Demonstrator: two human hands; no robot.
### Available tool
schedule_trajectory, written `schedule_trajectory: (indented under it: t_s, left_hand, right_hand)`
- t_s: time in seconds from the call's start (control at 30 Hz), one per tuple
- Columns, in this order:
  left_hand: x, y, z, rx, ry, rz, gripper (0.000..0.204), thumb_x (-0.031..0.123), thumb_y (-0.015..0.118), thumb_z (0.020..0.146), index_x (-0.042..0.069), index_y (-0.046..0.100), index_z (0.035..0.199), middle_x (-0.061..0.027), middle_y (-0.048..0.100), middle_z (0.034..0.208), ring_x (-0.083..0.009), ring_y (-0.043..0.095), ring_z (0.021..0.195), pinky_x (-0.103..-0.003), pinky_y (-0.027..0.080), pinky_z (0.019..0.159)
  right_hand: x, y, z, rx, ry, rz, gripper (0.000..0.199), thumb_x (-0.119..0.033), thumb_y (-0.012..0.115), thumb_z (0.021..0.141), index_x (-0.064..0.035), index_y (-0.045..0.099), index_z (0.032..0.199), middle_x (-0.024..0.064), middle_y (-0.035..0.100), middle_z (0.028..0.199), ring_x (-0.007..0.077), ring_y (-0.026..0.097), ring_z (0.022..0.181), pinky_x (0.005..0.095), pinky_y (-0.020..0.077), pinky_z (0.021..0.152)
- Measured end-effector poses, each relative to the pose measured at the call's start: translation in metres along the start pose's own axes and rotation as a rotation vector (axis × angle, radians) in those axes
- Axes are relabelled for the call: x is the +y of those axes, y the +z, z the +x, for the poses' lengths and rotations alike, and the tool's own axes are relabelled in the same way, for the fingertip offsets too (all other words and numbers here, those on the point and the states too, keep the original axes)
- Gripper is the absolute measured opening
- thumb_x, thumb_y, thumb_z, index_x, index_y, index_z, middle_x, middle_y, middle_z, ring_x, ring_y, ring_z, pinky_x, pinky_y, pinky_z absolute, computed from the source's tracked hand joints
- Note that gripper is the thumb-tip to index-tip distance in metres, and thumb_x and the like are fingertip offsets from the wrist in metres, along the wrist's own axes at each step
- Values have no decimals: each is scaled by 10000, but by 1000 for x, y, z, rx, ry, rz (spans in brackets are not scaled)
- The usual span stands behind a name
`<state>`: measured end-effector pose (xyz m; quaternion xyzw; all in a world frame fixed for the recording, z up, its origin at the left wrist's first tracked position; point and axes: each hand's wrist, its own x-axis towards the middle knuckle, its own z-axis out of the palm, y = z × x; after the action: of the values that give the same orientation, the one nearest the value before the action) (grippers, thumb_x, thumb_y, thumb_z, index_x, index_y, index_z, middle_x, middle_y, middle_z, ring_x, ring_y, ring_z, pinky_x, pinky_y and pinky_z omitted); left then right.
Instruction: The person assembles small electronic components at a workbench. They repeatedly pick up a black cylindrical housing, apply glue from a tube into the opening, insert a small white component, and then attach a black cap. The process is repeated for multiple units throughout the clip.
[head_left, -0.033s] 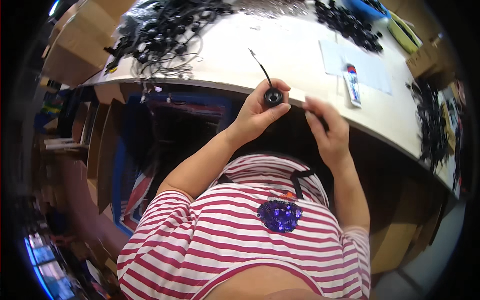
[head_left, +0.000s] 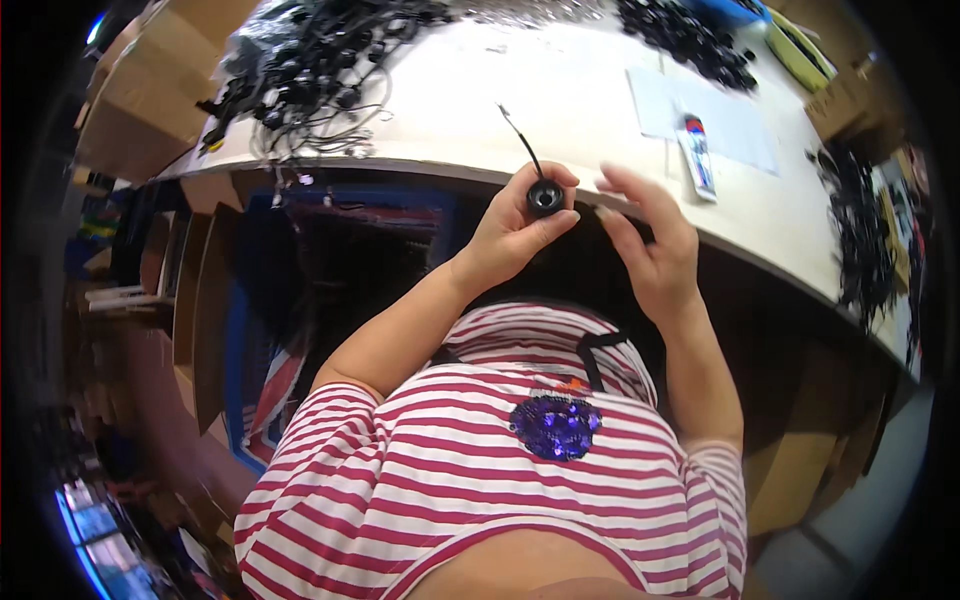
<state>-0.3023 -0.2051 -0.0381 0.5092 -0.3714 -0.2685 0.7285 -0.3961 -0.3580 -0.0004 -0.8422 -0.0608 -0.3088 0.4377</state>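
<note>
Held in my left hand is a round black part with a hollow, ring-shaped face turned up toward me. Thumb and fingers close around its sides, just off the table's front edge. A short black cable rises from behind the part and ends in thin, pale wire tips over the tabletop. To the right, apart from the part, my right hand is raised with thumb and fingers spread. Its fingertips are smeared by motion, and nothing shows between them.
On the white table lie a tangled heap of black cabled parts, a pile of black round pieces, a tube and pale sheets. Dark strips lie far right. Below the table sits a blue crate; cardboard boxes stand left.
The thumb and fingers of my right hand have moved further apart, its fingertips shifting slightly up and left. My left hand keeps its hold on the black part.
</note>
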Motion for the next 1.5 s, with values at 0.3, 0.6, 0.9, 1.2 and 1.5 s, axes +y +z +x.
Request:
schedule_trajectory:
  t_s: [0.3,0.6,0.9,1.2,1.5]
  left_hand:
    - [-66,11,-27,-114,-234,-48,326,72,571,847,13,441,1140,-59,520,1098,-127,510,1004,-274,426,864]
    - [17,-24,-17,155,-247,347,209,124,523,870,14,542,1047,-32,569,944,-84,518,909,-204,413,773]
    - [24,-29,-4,-28,-279,550,129,120,606,815,-1,621,858,-6,602,775,-59,536,742,-187,419,678]
    - [31,-30,-5,-136,-442,702,139,130,633,783,-3,627,820,3,584,715,-43,500,651,-187,406,595]
    - [22,-32,-9,-170,-458,658,145,138,649,761,-3,620,779,11,570,681,-31,484,628,-176,393,575]
  right_hand:
    - [13,36,-4,-267,388,228,155,-85,592,816,15,621,931,42,630,791,70,570,700,199,461,633]
    - [22,19,-16,-374,617,510,197,-169,550,837,6,629,879,-2,561,666,50,496,618,184,396,561]
    - [20,10,-10,-422,624,411,197,-198,552,852,-16,621,882,0,569,718,33,470,594,163,373,532]
    - [16,12,0,-604,573,184,197,-202,603,801,-9,641,810,23,566,604,71,499,524,211,411,490]
    - [17,14,-5,-628,466,149,142,-136,600,805,2,631,819,-21,508,580,24,426,520,184,344,462]
